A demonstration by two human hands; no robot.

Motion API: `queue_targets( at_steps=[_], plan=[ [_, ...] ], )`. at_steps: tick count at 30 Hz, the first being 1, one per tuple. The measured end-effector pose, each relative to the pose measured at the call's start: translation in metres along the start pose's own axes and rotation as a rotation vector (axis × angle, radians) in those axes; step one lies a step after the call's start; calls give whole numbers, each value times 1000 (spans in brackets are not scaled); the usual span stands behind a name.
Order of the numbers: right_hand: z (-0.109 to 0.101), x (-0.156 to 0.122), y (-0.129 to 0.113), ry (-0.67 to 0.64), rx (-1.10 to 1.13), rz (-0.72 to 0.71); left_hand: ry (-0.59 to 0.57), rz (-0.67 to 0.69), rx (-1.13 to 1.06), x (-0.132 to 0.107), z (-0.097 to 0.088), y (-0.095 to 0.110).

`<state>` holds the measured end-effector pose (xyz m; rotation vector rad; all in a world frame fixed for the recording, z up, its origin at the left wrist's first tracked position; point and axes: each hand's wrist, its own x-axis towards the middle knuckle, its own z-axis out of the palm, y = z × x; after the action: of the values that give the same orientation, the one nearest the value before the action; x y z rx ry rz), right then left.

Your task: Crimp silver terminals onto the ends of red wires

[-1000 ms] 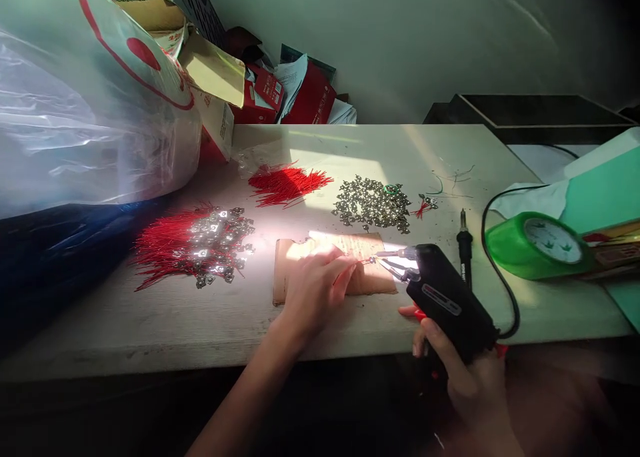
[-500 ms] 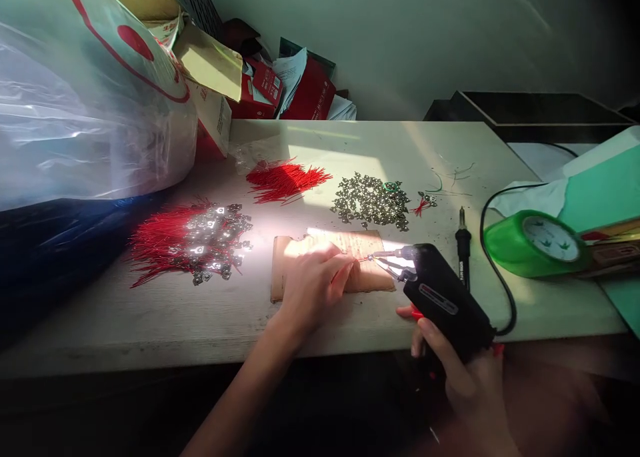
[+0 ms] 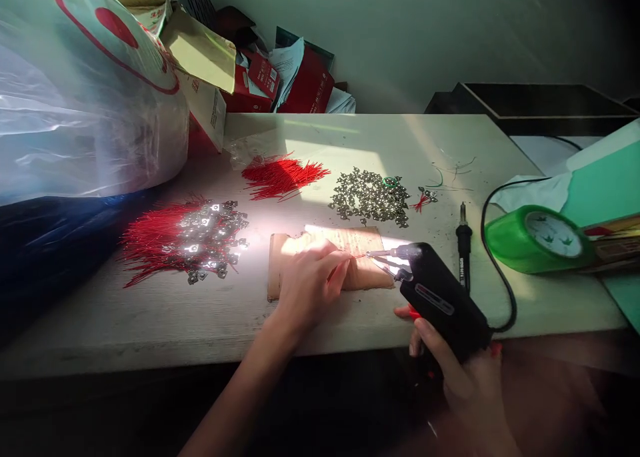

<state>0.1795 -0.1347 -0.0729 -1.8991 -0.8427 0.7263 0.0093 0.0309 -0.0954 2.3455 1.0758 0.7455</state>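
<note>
My left hand (image 3: 311, 283) rests on a small cardboard pad (image 3: 370, 277), its fingers pinched on a short red wire (image 3: 358, 256) whose end points right. My right hand (image 3: 465, 370) is wrapped round the grip of a black soldering gun (image 3: 440, 300) at the table's front edge. The gun's metal tip (image 3: 381, 255) meets the wire's end over the pad. A pile of small metal terminals (image 3: 371, 198) lies behind the pad. Loose red wires (image 3: 283, 176) lie further left. A heap of red wires with terminals attached (image 3: 187, 239) lies at the left.
A black soldering iron (image 3: 463, 243) lies right of the gun, its cable (image 3: 487, 243) looping past a green tape roll (image 3: 537, 239). A large plastic bag (image 3: 75, 110), a cardboard box (image 3: 200, 77) and red cartons (image 3: 280, 83) crowd the back left. A dark tray (image 3: 540, 103) sits back right.
The view has drifted slightly up and to the right, so everything sits a little lower-left to upper-left in frame. Both hands keep their hold, with the gun's tip still at the wire's end.
</note>
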Motion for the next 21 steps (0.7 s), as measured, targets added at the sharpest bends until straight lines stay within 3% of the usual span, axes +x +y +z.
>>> queue_targets(
  at_steps=[21],
  plan=[
    [7,-3,-11,37,22,-10,7,-13,-1,1,1,0]
  ],
)
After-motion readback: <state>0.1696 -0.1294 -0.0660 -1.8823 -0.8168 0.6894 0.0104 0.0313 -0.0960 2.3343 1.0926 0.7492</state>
